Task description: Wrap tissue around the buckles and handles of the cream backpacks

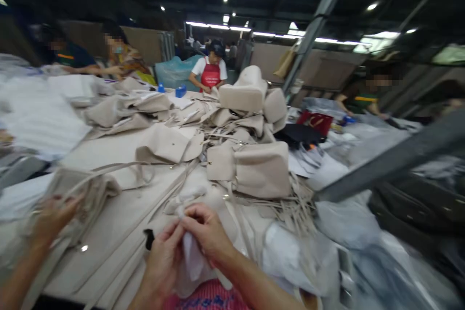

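Note:
My left hand and my right hand meet low in the middle of the view. Both pinch a crumpled wad of white tissue paper, fingers closed on it, above a pale beige bag lying on the table. A small black tag shows just left of my left hand. Long beige straps trail across the table beside my hands. Something pink sits below them at the frame's bottom edge.
A co-worker's hand at the left grips another beige bag. Finished beige bags are stacked at the table's middle and back. White paper piles lie left, plastic wraps right. Several people work at the far side.

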### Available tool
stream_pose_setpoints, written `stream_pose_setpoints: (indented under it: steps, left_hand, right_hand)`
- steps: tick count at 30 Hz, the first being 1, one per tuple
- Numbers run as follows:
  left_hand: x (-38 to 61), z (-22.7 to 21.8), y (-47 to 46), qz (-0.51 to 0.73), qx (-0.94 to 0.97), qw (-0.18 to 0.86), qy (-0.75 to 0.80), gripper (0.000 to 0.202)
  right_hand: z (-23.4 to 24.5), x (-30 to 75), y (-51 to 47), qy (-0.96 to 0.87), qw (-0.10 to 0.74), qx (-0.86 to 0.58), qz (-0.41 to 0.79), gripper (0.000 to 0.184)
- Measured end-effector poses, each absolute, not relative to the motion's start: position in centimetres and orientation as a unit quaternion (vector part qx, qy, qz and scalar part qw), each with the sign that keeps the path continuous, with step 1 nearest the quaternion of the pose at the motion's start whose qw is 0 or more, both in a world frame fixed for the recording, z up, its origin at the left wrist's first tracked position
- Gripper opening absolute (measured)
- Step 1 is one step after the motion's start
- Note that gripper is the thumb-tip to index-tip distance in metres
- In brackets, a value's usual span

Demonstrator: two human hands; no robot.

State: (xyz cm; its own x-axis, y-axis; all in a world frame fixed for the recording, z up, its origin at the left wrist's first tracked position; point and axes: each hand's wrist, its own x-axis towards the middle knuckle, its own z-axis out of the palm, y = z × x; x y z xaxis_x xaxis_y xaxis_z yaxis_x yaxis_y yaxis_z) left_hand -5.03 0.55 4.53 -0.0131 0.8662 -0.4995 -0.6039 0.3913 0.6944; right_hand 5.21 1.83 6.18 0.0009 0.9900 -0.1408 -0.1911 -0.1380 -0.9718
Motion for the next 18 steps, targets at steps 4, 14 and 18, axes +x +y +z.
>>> stream_pose_setpoints:
  steps: [4, 14, 18]
  left_hand:
    - [-4.4, 4.4, 1.6, 0.531, 0.082, 0.697, 0.474, 0.015]
    - [-4.5, 4.8, 3.0, 0.473, 0.093, 0.690, 0.540, 0.013]
    - [-4.1, 4.5, 3.4, 0.461, 0.099, 0.698, 0.540, 0.011]
  right_hand:
    - [4.5, 4.8, 3.1, -0.398, 0.550, -0.481, 0.554, 0.009]
    - [3.5, 20.3, -4.1, -0.423, 0.462, -0.723, 0.291, 0.026]
    - [0.6, 31.8, -14.2, -0.253, 0.325, -0.898, 0.152, 0.035]
